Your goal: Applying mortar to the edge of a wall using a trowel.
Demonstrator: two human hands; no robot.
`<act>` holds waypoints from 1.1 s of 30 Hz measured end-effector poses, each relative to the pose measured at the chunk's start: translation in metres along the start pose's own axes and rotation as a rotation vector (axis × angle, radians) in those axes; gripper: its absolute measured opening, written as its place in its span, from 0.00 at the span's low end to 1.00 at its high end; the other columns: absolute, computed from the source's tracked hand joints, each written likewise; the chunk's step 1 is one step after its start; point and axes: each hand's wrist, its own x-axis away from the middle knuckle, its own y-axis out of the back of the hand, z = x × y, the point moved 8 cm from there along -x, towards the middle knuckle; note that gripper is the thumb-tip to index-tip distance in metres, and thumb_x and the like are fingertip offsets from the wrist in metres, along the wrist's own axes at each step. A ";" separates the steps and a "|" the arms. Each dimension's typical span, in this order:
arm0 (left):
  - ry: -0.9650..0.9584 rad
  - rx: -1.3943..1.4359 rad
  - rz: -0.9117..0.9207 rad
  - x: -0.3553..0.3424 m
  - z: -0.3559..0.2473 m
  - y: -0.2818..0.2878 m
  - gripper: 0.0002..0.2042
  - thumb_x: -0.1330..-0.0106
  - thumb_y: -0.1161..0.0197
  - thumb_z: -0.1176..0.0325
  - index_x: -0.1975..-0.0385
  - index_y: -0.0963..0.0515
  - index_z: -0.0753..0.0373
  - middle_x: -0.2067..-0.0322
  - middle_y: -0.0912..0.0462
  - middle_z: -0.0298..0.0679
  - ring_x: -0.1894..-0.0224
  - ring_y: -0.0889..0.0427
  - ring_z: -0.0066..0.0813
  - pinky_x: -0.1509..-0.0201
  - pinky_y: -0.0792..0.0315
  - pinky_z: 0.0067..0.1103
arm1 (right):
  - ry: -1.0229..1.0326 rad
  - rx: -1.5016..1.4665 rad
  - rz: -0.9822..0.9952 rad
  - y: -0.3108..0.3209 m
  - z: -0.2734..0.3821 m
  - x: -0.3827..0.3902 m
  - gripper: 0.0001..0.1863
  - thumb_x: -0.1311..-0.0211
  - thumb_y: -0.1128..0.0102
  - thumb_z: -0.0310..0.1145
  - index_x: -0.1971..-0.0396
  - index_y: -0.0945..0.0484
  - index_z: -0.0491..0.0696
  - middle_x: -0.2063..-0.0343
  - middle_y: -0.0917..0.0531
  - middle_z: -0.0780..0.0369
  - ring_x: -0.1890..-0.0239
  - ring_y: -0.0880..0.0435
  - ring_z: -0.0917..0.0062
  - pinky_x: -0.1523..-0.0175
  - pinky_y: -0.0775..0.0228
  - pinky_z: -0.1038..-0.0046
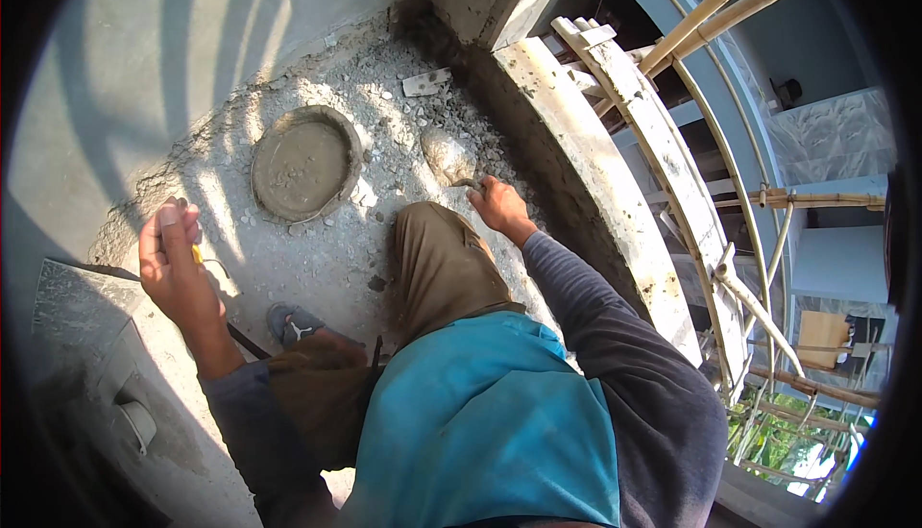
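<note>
Raised at the left, my left hand has its fingers curled round something small, partly yellow, that I cannot make out. My right hand, beside my bent knee, grips the handle of what looks like a trowel, its pale, mortar-smeared end lying among the rubble. A round pan of wet grey mortar rests on the gritty floor between and beyond my hands. My sandalled foot is below the pan.
A smooth grey wall rises at the left. A low concrete ledge runs along the right, with bamboo poles and planks outside it. Loose rubble and a small flat offcut lie near the corner. A concrete block stands lower left.
</note>
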 end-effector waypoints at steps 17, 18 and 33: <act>0.012 -0.122 0.028 0.000 0.013 -0.004 0.15 0.29 0.41 0.64 0.50 0.22 0.68 0.58 0.16 0.40 0.53 0.18 0.26 0.44 0.28 0.20 | 0.005 -0.252 0.255 0.026 -0.063 0.102 0.21 0.34 0.43 0.48 0.56 0.21 0.44 0.65 0.15 0.55 0.62 0.16 0.65 0.59 0.23 0.65; 0.019 -0.129 0.024 -0.002 0.016 0.003 0.15 0.29 0.41 0.64 0.50 0.22 0.68 0.58 0.16 0.40 0.53 0.18 0.26 0.44 0.28 0.20 | -0.063 -0.483 0.443 0.020 -0.063 0.115 0.18 0.34 0.43 0.46 0.59 0.20 0.44 0.70 0.16 0.60 0.69 0.16 0.72 0.65 0.23 0.69; -0.087 -0.079 0.096 -0.007 0.008 0.000 0.15 0.28 0.41 0.63 0.49 0.23 0.68 0.55 0.18 0.39 0.52 0.18 0.26 0.43 0.27 0.21 | -0.330 -0.623 0.238 0.091 -0.145 0.174 0.14 0.33 0.45 0.41 0.63 0.23 0.43 0.76 0.23 0.64 0.78 0.24 0.80 0.74 0.29 0.76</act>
